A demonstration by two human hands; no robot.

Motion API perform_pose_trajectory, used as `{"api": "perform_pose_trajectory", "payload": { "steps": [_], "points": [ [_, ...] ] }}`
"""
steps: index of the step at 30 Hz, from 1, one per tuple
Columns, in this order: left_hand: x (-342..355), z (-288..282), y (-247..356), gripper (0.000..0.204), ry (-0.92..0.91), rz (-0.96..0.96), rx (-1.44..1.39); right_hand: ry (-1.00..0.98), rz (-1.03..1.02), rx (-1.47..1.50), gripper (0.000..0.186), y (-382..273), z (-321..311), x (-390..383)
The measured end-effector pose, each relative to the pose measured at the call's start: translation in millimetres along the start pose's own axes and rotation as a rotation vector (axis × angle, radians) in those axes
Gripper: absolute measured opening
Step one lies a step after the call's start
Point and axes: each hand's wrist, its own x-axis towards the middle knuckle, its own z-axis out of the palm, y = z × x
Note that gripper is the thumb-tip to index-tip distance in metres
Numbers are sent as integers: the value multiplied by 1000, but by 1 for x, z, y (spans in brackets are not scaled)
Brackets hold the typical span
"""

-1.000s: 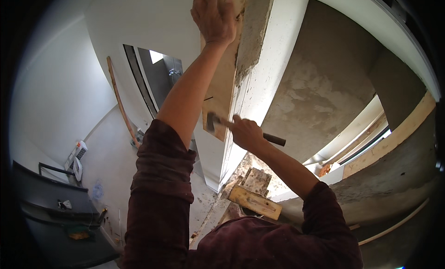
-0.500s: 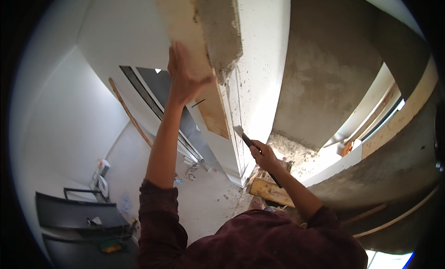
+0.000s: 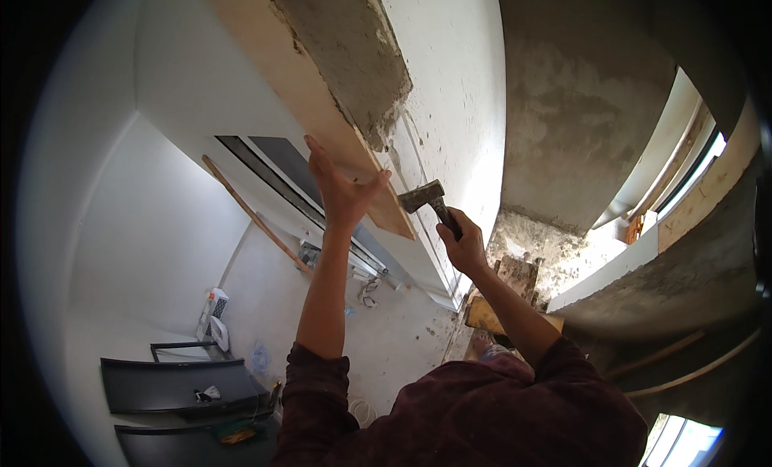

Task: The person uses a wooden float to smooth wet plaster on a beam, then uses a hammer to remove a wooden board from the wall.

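Note:
A long pale wooden board (image 3: 289,77) runs down along the wall's corner edge. My left hand (image 3: 344,195) is open against its lower part, fingers spread upward and thumb reaching the board's right edge. A small dark spot, perhaps a nail, shows beside that palm. In my right hand (image 3: 464,243) is a hammer (image 3: 421,196), gripped by its dark handle. The hammer's worn, mortar-stained head is at the board's right edge, near its lower end; whether it touches, I cannot tell. Rough grey mortar (image 3: 346,49) covers the wall face beside the upper board.
A wooden stick (image 3: 256,218) leans at the left. Dark panels (image 3: 173,384) lie at the lower left near a white box (image 3: 213,304). Below my right arm is a yellowish plank (image 3: 486,318). A grey plastered wall (image 3: 563,113) and window opening (image 3: 691,153) stand at the right.
The hammer has come up and its head has turned sideways toward the board's edge. My left hand has slid lower along the board, and the view has shifted.

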Motion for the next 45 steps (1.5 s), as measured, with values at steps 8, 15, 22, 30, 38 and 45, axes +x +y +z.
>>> {"api": "perform_pose_trajectory", "payload": {
  "steps": [8, 15, 22, 30, 38, 45],
  "points": [
    [1, -3, 0, 130, -47, -13, 79, 20, -163, -47, 36, -11, -7, 15],
    [-3, 0, -12, 129, -51, -37, 51, 5, -210, -81, 36, -13, -7, 16],
    [-4, -9, -20, 129, -36, 42, 32, -29, -148, -70, 37, -8, -14, -4],
    [-4, -18, -11, 128, -21, -18, -14, 24, -286, -5, 37, -66, -38, 26],
    [-6, -18, -18, 129, -61, -7, -89, 0, -184, 17, 34, -51, -44, -2],
    [-4, -15, -10, 130, -20, -1, -133, -91, -139, 28, 36, -62, -53, -6]
  ]
}}
